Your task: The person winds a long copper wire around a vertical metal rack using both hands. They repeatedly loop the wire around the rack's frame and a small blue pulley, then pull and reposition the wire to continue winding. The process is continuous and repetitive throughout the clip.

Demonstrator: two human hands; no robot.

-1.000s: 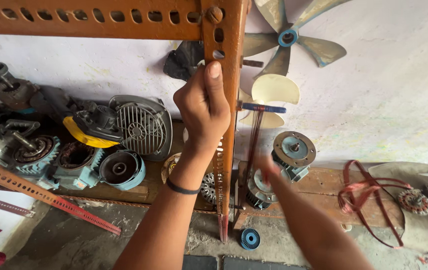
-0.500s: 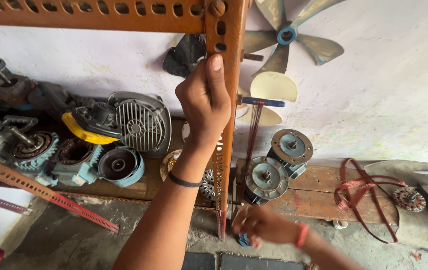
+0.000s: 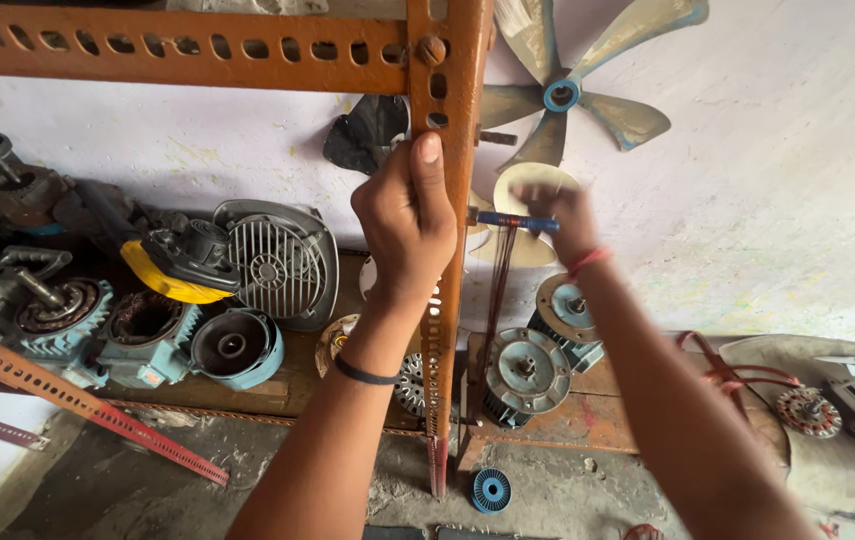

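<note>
Along the left end of the wooden ledge (image 3: 278, 385) against the wall lie about five motor housings (image 3: 148, 335), blue-grey and rusty, partly stacked so an exact count is hard; one grey ribbed fan cover (image 3: 273, 262) leans behind them, with a yellow part just beside it. Two red slotted strips (image 3: 78, 400) slant across the lower left corner, both cut off by the edge.

The left hand (image 3: 406, 215) is clamped around the upright of the orange slotted rack (image 3: 448, 250), thumb pressed flat up its front face, a dark band on the wrist. The rack's one crossbar runs along the top edge, bolted at the corner.

Just right of the upright, the right hand (image 3: 560, 218) is closed on a small blue bar (image 3: 516, 220) from which a bundle of thin reddish wire hangs down; the fingers are blurred, so the grip is hard to read. Below, two round motor end covers (image 3: 528, 368) sit on the ledge. One blue disc (image 3: 492, 489) lies on the floor. Two fan blades hang on the wall, one dark and half hidden behind the upright.
</note>
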